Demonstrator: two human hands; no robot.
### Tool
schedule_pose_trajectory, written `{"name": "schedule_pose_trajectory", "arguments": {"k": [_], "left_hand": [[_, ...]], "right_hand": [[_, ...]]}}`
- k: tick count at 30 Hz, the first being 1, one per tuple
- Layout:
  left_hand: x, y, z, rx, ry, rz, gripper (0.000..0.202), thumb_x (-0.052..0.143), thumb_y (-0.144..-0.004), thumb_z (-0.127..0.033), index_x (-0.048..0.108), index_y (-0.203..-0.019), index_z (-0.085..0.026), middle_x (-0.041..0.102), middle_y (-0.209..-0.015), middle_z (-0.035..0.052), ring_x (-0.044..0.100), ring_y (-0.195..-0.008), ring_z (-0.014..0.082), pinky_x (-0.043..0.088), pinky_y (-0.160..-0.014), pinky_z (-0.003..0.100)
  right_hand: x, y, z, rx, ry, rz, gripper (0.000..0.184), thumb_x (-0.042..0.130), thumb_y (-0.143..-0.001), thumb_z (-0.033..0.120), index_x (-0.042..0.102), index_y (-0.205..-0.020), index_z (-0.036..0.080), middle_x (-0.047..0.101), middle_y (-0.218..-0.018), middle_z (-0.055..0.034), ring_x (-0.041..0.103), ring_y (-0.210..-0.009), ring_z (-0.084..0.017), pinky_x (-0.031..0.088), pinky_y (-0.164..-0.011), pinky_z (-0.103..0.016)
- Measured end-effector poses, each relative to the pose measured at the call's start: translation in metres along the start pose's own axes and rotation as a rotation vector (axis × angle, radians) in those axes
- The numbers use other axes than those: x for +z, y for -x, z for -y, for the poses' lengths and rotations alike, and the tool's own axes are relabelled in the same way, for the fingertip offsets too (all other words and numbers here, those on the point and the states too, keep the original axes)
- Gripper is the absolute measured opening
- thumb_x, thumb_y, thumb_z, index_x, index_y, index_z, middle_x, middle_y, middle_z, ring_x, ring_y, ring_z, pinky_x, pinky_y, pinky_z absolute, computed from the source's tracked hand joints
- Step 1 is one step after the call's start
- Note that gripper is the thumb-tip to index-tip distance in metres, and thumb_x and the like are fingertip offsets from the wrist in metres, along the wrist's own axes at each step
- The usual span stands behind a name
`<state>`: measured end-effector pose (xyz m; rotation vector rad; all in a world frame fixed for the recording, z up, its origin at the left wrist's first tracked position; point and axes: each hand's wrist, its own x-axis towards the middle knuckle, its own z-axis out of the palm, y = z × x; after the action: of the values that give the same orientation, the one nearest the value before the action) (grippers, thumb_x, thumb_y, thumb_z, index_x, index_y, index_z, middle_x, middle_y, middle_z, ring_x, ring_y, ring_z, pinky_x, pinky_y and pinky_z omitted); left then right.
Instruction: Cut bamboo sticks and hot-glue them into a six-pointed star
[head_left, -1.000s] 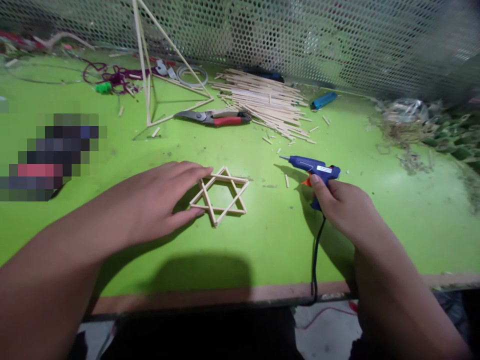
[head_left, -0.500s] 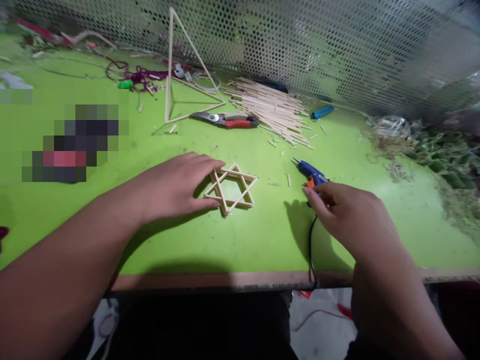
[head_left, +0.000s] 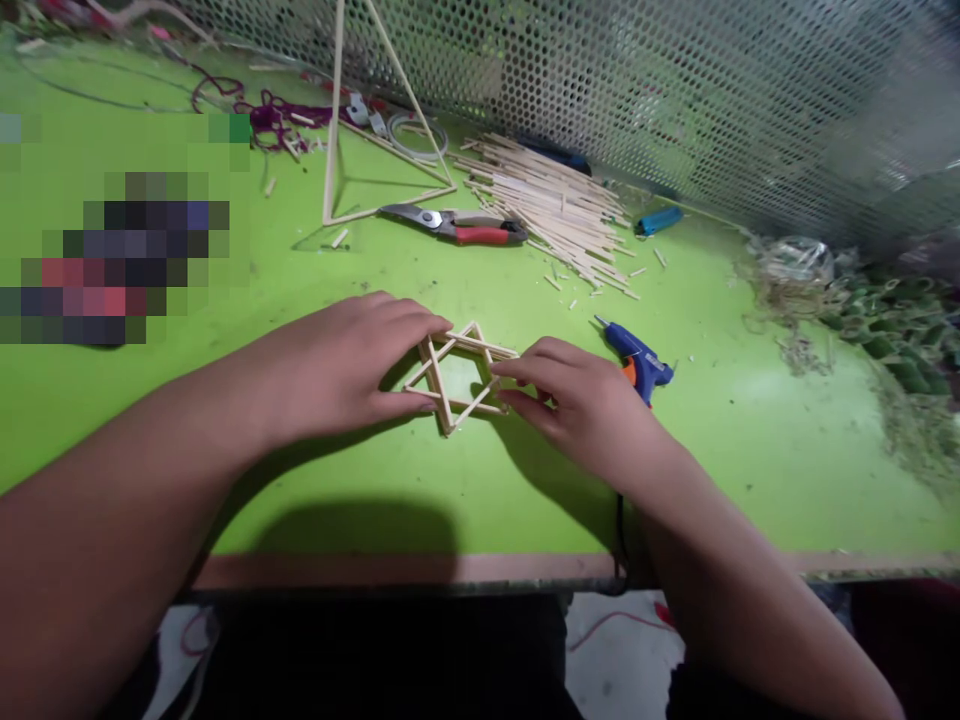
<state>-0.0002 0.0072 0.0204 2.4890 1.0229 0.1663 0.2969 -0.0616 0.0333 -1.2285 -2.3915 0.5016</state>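
A six-pointed star frame of thin wooden sticks lies on the green table in front of me. My left hand grips its left side, with the fingers at the upper edge and the thumb at the lower. At the star's right points is my right hand, its thumb and fingers closed around the sticks there. A blue glue gun with an orange trigger lies just beyond my right hand; its black cord hangs over the front edge.
Pruning shears with a red handle lie behind the star, beside a tall triangular stick frame. Farther back are a pile of loose sticks, purple yarn and a blue cutter. Green leafy material sits at right. Perforated metal borders the back.
My right hand has left the glue gun and moved left onto the star's right side. The left hand keeps its hold. The camera view has shifted slightly.
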Motion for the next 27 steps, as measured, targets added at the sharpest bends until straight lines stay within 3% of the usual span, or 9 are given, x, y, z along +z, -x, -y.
{"name": "schedule_pose_trajectory", "arguments": {"k": [8, 14, 20, 24, 27], "left_hand": [[0.002, -0.001, 0.002, -0.001, 0.018, -0.011, 0.066, 0.074, -0.094, -0.061, 0.068, -0.152, -0.031, 0.076, -0.147, 0.0104, 0.067, -0.136, 0.0396, 0.05, -0.119, 0.053], [0.004, -0.002, 0.002, 0.008, 0.021, -0.041, 0.065, 0.077, -0.092, -0.062, 0.07, -0.149, -0.032, 0.076, -0.145, 0.0107, 0.068, -0.134, 0.0416, 0.052, -0.118, 0.057], [0.003, -0.001, -0.001, 0.031, -0.016, -0.038, 0.068, 0.076, -0.096, -0.053, 0.065, -0.153, -0.019, 0.074, -0.145, 0.015, 0.066, -0.133, 0.04, 0.051, -0.12, 0.06], [0.005, -0.002, 0.003, 0.0, 0.032, -0.044, 0.065, 0.083, -0.09, -0.058, 0.07, -0.149, -0.034, 0.075, -0.143, 0.0081, 0.067, -0.134, 0.0404, 0.052, -0.121, 0.06], [0.006, -0.003, 0.005, -0.013, 0.054, -0.051, 0.066, 0.085, -0.087, -0.061, 0.072, -0.147, -0.038, 0.076, -0.141, 0.007, 0.067, -0.135, 0.042, 0.052, -0.121, 0.061]], "right_hand": [[-0.009, -0.007, 0.0, -0.154, 0.106, 0.091, 0.021, 0.062, -0.115, 0.016, 0.083, -0.114, 0.016, 0.08, -0.108, -0.0109, 0.075, -0.091, -0.022, 0.053, -0.078, -0.034], [-0.009, -0.001, 0.002, -0.323, 0.346, 0.048, 0.031, 0.051, -0.118, 0.012, 0.081, -0.115, 0.014, 0.083, -0.107, -0.0102, 0.074, -0.09, -0.023, 0.05, -0.073, -0.038], [-0.004, 0.001, 0.0, -0.355, 0.442, 0.03, 0.031, 0.048, -0.119, 0.012, 0.079, -0.114, 0.017, 0.083, -0.108, -0.0076, 0.073, -0.088, -0.02, 0.05, -0.072, -0.038], [0.003, 0.002, -0.004, -0.326, 0.436, -0.002, 0.027, 0.048, -0.118, 0.013, 0.074, -0.115, 0.017, 0.081, -0.11, -0.0087, 0.071, -0.086, -0.021, 0.049, -0.069, -0.038], [0.004, 0.004, -0.005, -0.19, 0.289, -0.047, 0.018, 0.05, -0.118, 0.016, 0.068, -0.116, 0.021, 0.076, -0.112, -0.0087, 0.069, -0.083, -0.02, 0.048, -0.067, -0.037]]}}
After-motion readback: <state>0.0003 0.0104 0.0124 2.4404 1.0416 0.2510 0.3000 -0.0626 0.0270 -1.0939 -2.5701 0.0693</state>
